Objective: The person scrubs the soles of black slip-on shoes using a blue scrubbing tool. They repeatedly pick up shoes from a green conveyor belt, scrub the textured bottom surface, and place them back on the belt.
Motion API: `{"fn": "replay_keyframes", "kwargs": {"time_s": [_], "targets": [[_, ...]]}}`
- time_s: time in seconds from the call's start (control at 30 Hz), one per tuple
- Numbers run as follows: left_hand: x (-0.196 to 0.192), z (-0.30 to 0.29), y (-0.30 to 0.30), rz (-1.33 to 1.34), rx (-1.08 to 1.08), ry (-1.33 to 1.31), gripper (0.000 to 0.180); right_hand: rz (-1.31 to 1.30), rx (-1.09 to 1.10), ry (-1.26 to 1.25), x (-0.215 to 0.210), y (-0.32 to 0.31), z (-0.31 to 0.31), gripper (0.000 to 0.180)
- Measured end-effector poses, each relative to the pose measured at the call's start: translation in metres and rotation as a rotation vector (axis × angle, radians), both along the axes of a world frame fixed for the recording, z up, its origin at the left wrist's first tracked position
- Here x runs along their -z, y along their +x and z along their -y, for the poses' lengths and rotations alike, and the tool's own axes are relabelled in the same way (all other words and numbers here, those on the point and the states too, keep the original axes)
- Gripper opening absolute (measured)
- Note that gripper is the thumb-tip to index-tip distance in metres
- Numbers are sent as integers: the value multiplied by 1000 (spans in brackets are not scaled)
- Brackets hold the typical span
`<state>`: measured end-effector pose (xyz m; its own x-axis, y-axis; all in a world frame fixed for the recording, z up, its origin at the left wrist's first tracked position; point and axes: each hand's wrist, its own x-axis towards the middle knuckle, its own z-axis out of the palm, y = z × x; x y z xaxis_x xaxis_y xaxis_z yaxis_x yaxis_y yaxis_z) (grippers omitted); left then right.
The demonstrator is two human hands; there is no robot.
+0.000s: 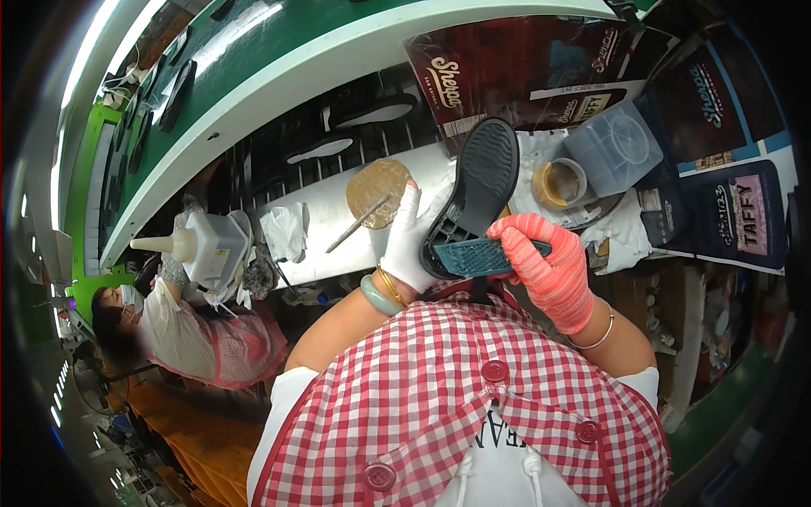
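A black shoe sole [481, 173] is held tilted in front of me, its toe pointing away and its open-grid heel toward me. My left hand [410, 241], in a white glove, grips the heel end from the left, some fingers hidden behind the sole. My right hand [549, 266], in a coral knit glove, is closed around a blue-green brush [473, 258], which seems to have dense bristles. The brush lies across the heel of the sole. Just beyond my left hand is a round brown disc [372, 190] with a thin stick [355, 228] across it.
A cup of yellowish-brown stuff [557, 184] stands beside a clear plastic box [617, 148] at the right. Printed cardboard [507, 68] rises behind. At left are a white nozzle bottle [215, 245] and another person [194, 329]. Shoe parts [372, 114] lie on dark rollers beyond.
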<state>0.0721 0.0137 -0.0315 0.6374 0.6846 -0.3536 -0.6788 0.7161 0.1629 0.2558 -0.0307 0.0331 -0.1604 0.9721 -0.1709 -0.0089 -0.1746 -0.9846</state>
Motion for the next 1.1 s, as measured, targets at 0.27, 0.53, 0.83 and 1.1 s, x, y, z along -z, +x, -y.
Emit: {"fn": "replay_keyframes", "kwargs": {"time_s": [0.27, 0.53, 0.83, 1.1], "targets": [[-3, -2, 2, -185, 226, 91, 86, 79, -276, -117, -21, 11, -24, 27], [7, -11, -8, -246, 510, 151, 86, 159, -430, -271, -37, 0, -48, 26], [27, -18, -17, -361, 545, 329, 69, 253, -534, -202, -33, -21, -59, 24], [12, -24, -24, -291, 663, 142, 73, 185, -603, -212, -26, -11, -65, 24]]}}
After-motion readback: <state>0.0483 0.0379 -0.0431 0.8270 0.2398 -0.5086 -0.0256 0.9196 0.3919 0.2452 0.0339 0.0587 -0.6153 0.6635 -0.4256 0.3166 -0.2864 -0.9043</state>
